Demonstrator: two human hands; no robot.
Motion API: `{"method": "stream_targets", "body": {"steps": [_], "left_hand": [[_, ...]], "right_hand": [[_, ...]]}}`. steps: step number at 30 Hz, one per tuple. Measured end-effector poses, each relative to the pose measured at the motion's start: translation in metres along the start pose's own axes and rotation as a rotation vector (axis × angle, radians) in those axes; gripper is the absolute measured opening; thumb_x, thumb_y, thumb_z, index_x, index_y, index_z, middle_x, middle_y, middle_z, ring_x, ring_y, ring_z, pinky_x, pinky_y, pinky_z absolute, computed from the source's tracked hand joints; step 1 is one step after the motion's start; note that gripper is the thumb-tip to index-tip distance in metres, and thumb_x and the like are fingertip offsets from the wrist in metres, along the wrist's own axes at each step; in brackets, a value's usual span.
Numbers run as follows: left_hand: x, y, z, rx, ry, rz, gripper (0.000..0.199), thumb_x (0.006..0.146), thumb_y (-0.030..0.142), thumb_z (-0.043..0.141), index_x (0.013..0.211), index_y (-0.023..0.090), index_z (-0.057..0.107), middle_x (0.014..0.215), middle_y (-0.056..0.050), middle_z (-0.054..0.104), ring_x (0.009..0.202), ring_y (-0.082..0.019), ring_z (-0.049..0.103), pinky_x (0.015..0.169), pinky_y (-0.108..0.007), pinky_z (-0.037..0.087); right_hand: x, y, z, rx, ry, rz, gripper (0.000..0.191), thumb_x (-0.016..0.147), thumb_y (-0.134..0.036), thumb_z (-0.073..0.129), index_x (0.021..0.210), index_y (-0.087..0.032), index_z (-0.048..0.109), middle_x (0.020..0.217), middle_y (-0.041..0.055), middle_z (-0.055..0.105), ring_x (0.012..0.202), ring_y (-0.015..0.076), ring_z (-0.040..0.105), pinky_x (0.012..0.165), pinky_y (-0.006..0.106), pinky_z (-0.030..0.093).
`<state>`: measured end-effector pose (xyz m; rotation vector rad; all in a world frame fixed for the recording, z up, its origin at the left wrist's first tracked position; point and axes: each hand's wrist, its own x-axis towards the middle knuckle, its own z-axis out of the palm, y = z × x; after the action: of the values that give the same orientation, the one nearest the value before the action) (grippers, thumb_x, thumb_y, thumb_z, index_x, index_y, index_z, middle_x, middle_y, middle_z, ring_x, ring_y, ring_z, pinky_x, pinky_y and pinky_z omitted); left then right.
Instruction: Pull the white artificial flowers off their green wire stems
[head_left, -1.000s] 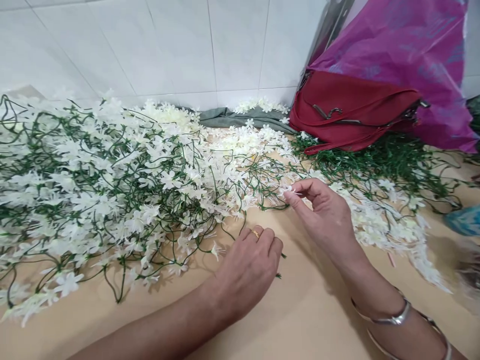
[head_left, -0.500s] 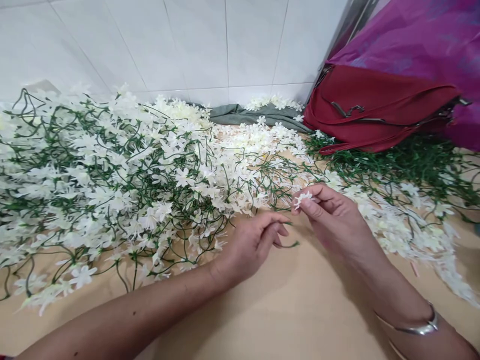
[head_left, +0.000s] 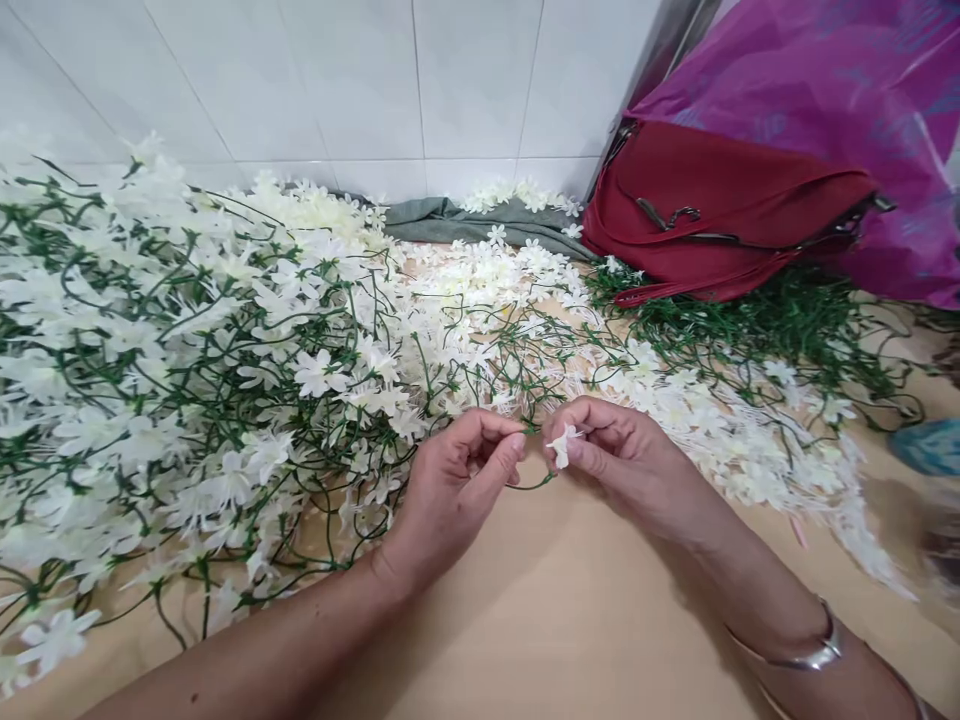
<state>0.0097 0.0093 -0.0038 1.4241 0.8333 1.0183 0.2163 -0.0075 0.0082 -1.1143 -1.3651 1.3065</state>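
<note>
My left hand [head_left: 457, 490] pinches a thin green artificial flower stem [head_left: 534, 485] with a forked end that points to the right. Close beside it, my right hand [head_left: 626, 460] holds a small white artificial flower [head_left: 564, 446] between thumb and forefinger. The fingertips of both hands are nearly together, and one tip of the stem meets the right fingers near the flower. Whether that tip enters the flower I cannot tell. To the left lies a big heap of white flowers on green stems [head_left: 187, 340].
Loose white petals [head_left: 495, 270] and flowers spread over the tan table [head_left: 480, 620]. Bare green stems [head_left: 787, 320] lie below a red handbag [head_left: 720, 210] at the right, with a purple plastic bag [head_left: 810, 70] behind it. Grey-green cloth [head_left: 480, 222] runs along the tiled wall.
My hands have come together, bringing the green stem up to the white flower. The flower has turned in my right fingers. The whole view has shifted slightly.
</note>
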Motion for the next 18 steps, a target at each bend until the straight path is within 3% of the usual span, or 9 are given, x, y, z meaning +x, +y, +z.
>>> {"method": "stream_targets", "body": {"steps": [5, 18], "left_hand": [[-0.0006, -0.0011, 0.0011, 0.005, -0.031, -0.001, 0.008, 0.099, 0.026, 0.066, 0.097, 0.020, 0.071, 0.078, 0.001, 0.068, 0.070, -0.011, 0.062, 0.067, -0.023, 0.049], [-0.0004, 0.0004, 0.0021, 0.033, -0.055, 0.005, 0.010, 0.098, 0.027, 0.066, 0.096, 0.018, 0.071, 0.080, -0.002, 0.068, 0.072, -0.013, 0.062, 0.068, -0.025, 0.049]], "right_hand": [[0.0013, 0.0038, 0.0019, 0.041, 0.064, -0.007, 0.025, 0.090, -0.046, 0.078, 0.086, -0.023, 0.071, 0.079, 0.0007, 0.067, 0.074, 0.0168, 0.060, 0.073, 0.030, 0.048], [0.0020, -0.0036, 0.0070, -0.008, 0.044, 0.029, 0.030, 0.086, -0.050, 0.080, 0.083, -0.022, 0.069, 0.075, -0.0003, 0.065, 0.067, 0.0150, 0.057, 0.064, 0.028, 0.047]]}}
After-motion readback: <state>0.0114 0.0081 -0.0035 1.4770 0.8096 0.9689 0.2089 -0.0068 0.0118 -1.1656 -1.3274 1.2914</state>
